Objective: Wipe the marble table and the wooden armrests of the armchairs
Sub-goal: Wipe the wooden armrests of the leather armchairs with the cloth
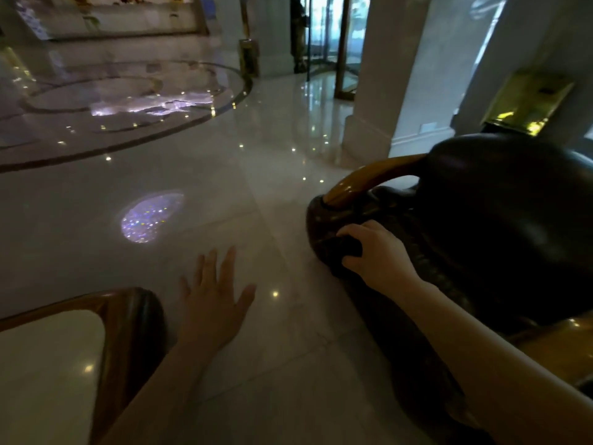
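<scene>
A dark armchair (500, 213) fills the right side, with its glossy wooden armrest (359, 183) curving down to the front of the seat. My right hand (378, 255) is clenched on a dark cloth (348, 247), pressing it against the chair's dark front edge just below the armrest's end. My left hand (213, 297) hovers over the floor between chair and table, fingers spread and holding nothing. A corner of the marble table (48, 364) with its brown wooden rim (131, 319) shows at the lower left.
Polished marble floor (224, 175) stretches ahead with light reflections. A white pillar (378, 91) stands behind the chair, with a revolving glass door (333, 43) and a standing person (298, 33) beyond it. There is a gold bin (248, 59) at the back and a gold stand (529, 101) at the right.
</scene>
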